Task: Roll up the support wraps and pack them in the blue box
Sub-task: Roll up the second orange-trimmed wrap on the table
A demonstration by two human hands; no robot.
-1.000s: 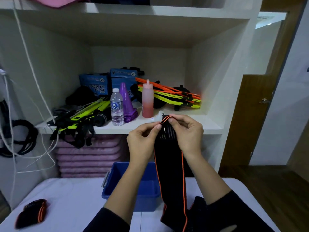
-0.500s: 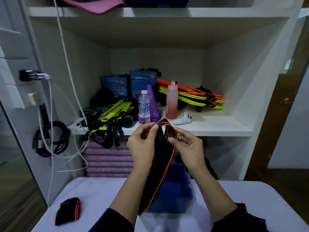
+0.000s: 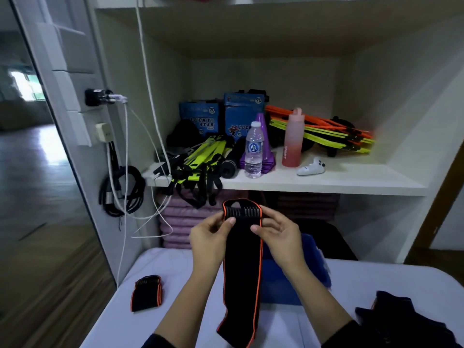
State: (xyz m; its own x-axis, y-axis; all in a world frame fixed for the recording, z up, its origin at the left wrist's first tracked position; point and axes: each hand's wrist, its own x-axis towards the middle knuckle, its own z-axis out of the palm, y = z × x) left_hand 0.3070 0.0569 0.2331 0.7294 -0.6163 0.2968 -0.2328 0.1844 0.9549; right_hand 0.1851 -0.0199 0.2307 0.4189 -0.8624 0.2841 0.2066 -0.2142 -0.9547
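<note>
While two hands work at chest height, we count three groups of task items. One unrolled support wrap (image 3: 242,267) is held up. One rolled wrap (image 3: 147,292) lies on the white table (image 3: 401,285), well to the left. One blue box (image 3: 313,262) stands on the table behind the forearms. A dark heap (image 3: 401,320) sits at the table's right corner, and we cannot tell how many pieces it holds. On the shelf (image 3: 326,179) we count two blue cartons (image 3: 198,119), one clear water bottle (image 3: 254,149), one pink bottle (image 3: 292,139) and one white controller (image 3: 311,168).

The left hand (image 3: 209,237) and the right hand (image 3: 278,234) each pinch the wrap's folded top end, thumbs in front and fingers behind.

Half a second ago the strip slanted toward the lower left. We now see it hanging straight down, its lower end reaching the table, and it covers more of the box. The rolled wrap keeps its place.

We see the strip as a long, flat black band of soft fabric edged in orange, with a ribbed patch at its top fold. The rolled wrap is a short, flattened bundle with the same trim. The box looks like smooth, rigid plastic, though blur hides its rim.
</note>
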